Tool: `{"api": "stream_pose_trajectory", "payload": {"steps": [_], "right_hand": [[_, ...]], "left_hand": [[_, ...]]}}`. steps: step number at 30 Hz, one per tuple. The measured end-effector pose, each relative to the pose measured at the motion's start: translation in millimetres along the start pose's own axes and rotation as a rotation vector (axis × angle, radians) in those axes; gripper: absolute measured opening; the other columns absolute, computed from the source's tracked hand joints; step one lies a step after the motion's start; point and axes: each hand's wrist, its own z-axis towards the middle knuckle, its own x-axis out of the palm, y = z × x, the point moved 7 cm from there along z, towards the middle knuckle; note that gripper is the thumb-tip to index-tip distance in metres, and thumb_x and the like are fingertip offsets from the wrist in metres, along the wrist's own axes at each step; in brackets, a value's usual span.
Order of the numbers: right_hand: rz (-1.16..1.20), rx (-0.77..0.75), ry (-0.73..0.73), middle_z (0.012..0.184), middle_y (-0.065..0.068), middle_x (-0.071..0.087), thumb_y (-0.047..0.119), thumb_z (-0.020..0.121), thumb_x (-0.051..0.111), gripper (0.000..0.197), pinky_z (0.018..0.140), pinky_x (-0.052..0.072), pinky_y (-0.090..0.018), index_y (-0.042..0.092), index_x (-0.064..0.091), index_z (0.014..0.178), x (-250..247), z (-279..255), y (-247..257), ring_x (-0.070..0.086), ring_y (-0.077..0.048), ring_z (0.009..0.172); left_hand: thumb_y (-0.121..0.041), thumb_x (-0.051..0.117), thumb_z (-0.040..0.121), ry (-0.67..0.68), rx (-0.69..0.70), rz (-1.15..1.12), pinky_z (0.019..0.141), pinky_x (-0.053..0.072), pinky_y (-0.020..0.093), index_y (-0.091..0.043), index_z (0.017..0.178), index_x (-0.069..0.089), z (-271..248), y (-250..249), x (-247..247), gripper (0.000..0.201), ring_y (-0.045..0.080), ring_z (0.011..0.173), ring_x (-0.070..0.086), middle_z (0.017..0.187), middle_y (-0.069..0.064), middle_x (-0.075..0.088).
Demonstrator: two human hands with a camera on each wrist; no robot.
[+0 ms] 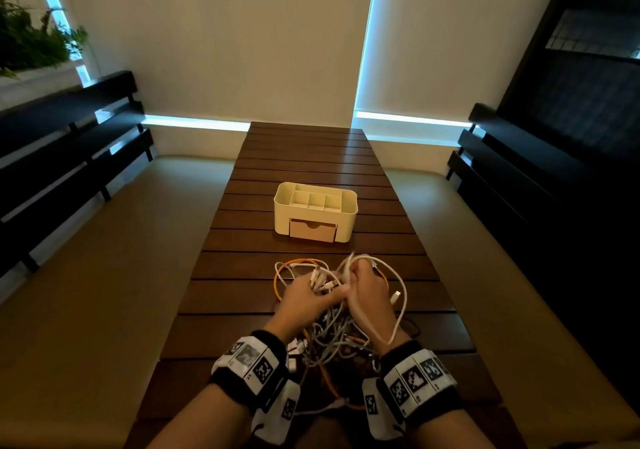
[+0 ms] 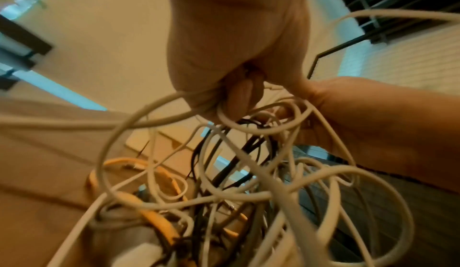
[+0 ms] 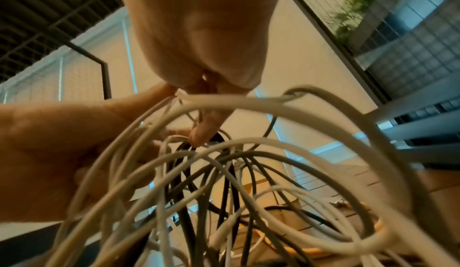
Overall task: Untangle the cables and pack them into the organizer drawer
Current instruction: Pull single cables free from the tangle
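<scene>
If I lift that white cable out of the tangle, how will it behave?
The white cable will probably flop: it hangs in a loose loop below the right hand. It will likely drag neighbours, since it threads through the cable tangle gripped by the left hand. It looks light.

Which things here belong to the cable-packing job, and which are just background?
Job:
cable tangle
white cable
organizer, drawer closed
left hand, right hand, both gripping cables

Background:
table
benches
plant
</scene>
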Motion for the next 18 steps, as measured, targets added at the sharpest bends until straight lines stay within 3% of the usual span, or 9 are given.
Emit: {"api": "stream_pose_trajectory", "payload": {"steps": [3, 5, 7, 13, 15, 18], "right_hand": [[0.056, 0.039, -0.057, 0.08, 0.008, 0.053, 0.012, 0.099, 0.039, 0.011, 0.062, 0.044, -0.017, 0.012, 0.048, 0.092, -3.1, -2.5, -3.7, 0.055, -0.011, 0.073], [0.078, 0.03, -0.108, 0.091, 0.0, 0.057, 0.009, 0.097, 0.041, 0.012, 0.072, 0.049, -0.025, 0.01, 0.052, 0.093, -5.1, -3.8, -2.0, 0.056, -0.014, 0.082], [0.062, 0.042, -0.143, 0.097, -0.004, 0.057, 0.009, 0.096, 0.042, 0.013, 0.08, 0.047, -0.033, 0.006, 0.055, 0.094, -6.2, -3.4, -2.4, 0.056, -0.018, 0.09], [-0.021, 0.094, -0.215, 0.091, 0.0, 0.059, 0.016, 0.097, 0.043, 0.015, 0.08, 0.046, -0.038, 0.009, 0.056, 0.096, -8.4, -10.7, -0.5, 0.056, -0.021, 0.091], [-0.042, 0.094, -0.21, 0.086, 0.007, 0.05, 0.016, 0.097, 0.043, 0.017, 0.078, 0.043, -0.032, 0.008, 0.057, 0.098, -9.0, -13.4, -0.1, 0.052, -0.018, 0.088], [0.24, 0.172, -0.171, 0.083, 0.0, 0.059, 0.01, 0.098, 0.041, 0.012, 0.063, 0.045, -0.026, 0.007, 0.051, 0.094, -6.4, -12.7, -7.6, 0.056, -0.014, 0.068]], "left_hand": [[-0.05, 0.071, 0.076, 0.031, 0.052, 0.178, 0.083, 0.054, 0.03, -0.037, 0.103, 0.066, -0.9, 5.9, 2.7, 0.03, 0.006, 0.092, 0.065, 0.098, -0.012, 0.07], [-0.06, 0.068, 0.073, -0.035, 0.039, 0.306, 0.078, 0.055, 0.033, -0.041, 0.1, 0.065, -1.0, 7.0, -2.2, 0.033, 0.003, 0.085, 0.065, 0.091, -0.013, 0.07], [-0.058, 0.065, 0.077, -0.068, 0.063, 0.41, 0.075, 0.053, 0.032, -0.04, 0.1, 0.065, -1.1, -1.0, -2.2, 0.029, 0.007, 0.083, 0.064, 0.09, -0.011, 0.069], [-0.048, 0.068, 0.078, -0.069, 0.059, 0.564, 0.069, 0.046, 0.028, -0.03, 0.105, 0.065, 1.8, -9.8, 0.7, 0.033, 0.016, 0.09, 0.062, 0.095, -0.004, 0.068], [-0.04, 0.07, 0.075, -0.068, 0.015, 0.54, 0.073, 0.049, 0.033, -0.026, 0.107, 0.062, 2.0, 0.6, -0.9, 0.036, 0.02, 0.091, 0.062, 0.097, -0.001, 0.067], [-0.039, 0.069, 0.078, -0.095, -0.011, 0.513, 0.07, 0.046, 0.03, -0.024, 0.106, 0.06, 1.2, 7.0, -2.3, 0.033, 0.018, 0.09, 0.061, 0.096, -0.002, 0.066]]}}
